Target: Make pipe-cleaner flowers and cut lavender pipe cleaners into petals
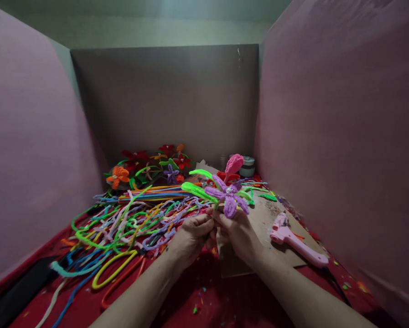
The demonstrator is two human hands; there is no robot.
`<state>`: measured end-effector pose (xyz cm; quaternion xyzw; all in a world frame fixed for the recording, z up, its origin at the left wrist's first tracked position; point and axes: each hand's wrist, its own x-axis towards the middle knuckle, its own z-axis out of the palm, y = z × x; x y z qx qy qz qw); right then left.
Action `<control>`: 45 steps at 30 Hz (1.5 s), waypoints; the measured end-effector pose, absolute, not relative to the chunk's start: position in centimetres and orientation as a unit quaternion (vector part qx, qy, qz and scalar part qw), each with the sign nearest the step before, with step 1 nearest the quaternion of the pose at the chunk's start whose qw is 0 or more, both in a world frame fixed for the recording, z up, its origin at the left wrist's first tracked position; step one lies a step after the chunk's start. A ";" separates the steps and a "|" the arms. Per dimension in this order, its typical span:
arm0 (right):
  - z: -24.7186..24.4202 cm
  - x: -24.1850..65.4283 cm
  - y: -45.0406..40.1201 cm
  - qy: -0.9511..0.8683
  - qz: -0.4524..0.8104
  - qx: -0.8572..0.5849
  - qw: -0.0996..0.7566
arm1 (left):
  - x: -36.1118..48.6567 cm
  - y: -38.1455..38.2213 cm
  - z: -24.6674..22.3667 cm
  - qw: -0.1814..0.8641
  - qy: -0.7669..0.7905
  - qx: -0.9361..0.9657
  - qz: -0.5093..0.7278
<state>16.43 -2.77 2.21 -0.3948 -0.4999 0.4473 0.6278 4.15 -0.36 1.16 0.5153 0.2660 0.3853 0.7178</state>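
Note:
Both hands meet over the front middle of the table around one pipe cleaner flower [229, 195]. It has purple petals with a pale centre, bright green leaves reaching left, and a pink bud [234, 165] rising above. My left hand [196, 234] pinches low on the stem, its fingers closed. My right hand [234, 227] grips the stem just under the petals, also closed. Where the fingertips overlap, the lower stem is mostly hidden.
Left lies a tangle of loose pipe cleaners [122, 228], with finished flowers [149, 164] behind. A pink glue gun [298, 243] rests on cardboard [259, 223] at right. A lidded jar [247, 166] stands at the back. Pink walls [344, 136] flank the red cloth [190, 296].

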 end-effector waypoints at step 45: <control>1.1 15.8 -2.4 -0.520 0.415 -0.398 0.632 | 4.3 -0.8 1.8 0.612 0.299 0.598 0.421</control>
